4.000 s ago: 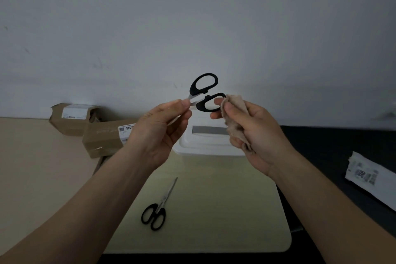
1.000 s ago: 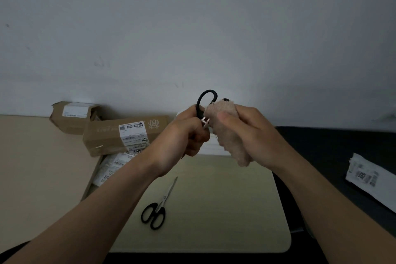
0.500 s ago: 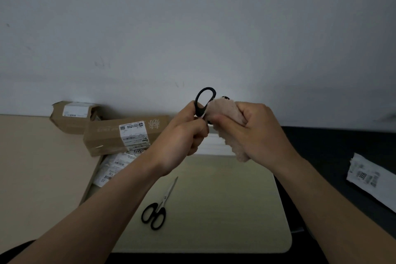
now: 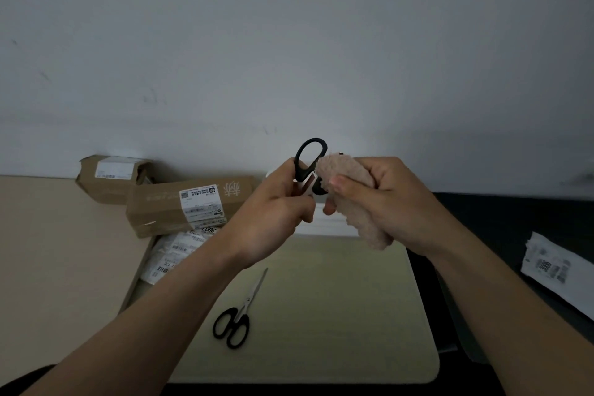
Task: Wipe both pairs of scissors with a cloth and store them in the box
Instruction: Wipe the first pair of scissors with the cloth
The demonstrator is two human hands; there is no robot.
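L hand [image 4: 273, 219] clamps scissors [image 4: 308, 161] handle-up, apparently steadying them so R hand [image 4: 395, 202], fingers curled round cloth [image 4: 356, 206], can rub the handles (2nd pair [image 4: 239, 315] lies on mat [image 4: 353, 315]).

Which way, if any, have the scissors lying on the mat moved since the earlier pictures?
No: the lying scissors keep their spot on the pale mat.
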